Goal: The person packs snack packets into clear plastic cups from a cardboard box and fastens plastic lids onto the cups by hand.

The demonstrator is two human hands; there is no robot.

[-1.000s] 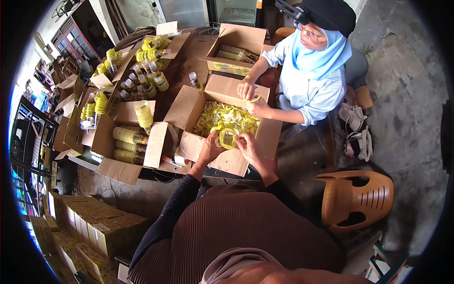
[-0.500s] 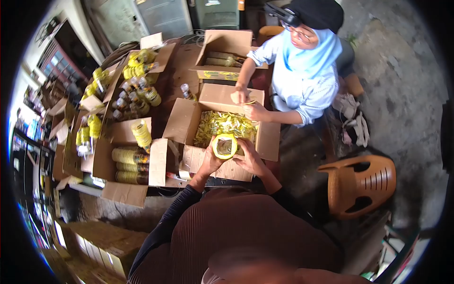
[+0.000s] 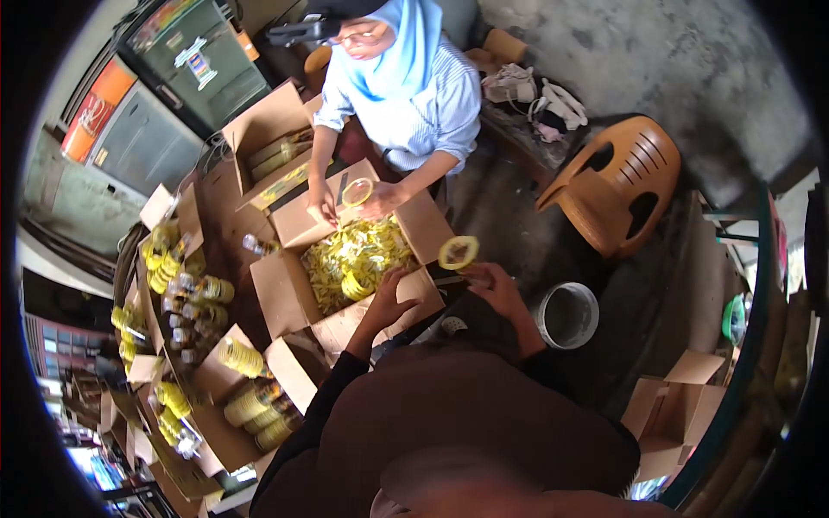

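Note:
My right hand (image 3: pixel 497 292) is closed at the fingertips on the near edge of a yellow ring (image 3: pixel 458 253), which looks many-sided with an open middle. My left hand (image 3: pixel 390 304) holds nothing, its fingers apart above the front flap of an open cardboard box (image 3: pixel 289 298). Loose yellow strips (image 3: pixel 332 259) fill this box, and a ribbed yellow piece (image 3: pixel 352 287) stands among them near my left hand. Across the box, a co-worker's hand (image 3: pixel 380 201) holds another yellow ring (image 3: pixel 370 186).
A white bucket (image 3: pixel 594 315) stands right of my right arm, with an orange plastic chair (image 3: pixel 617 186) beyond it. Bottles (image 3: pixel 197 289) and cartons of yellow-wrapped bottles (image 3: pixel 246 356) crowd the left. Another open carton (image 3: pixel 259 121) lies behind, near the co-worker (image 3: pixel 406 95).
My view has swung right, bringing the bucket into sight. My left hand has let go of the yellow ring, which is now at my right hand, farther right.

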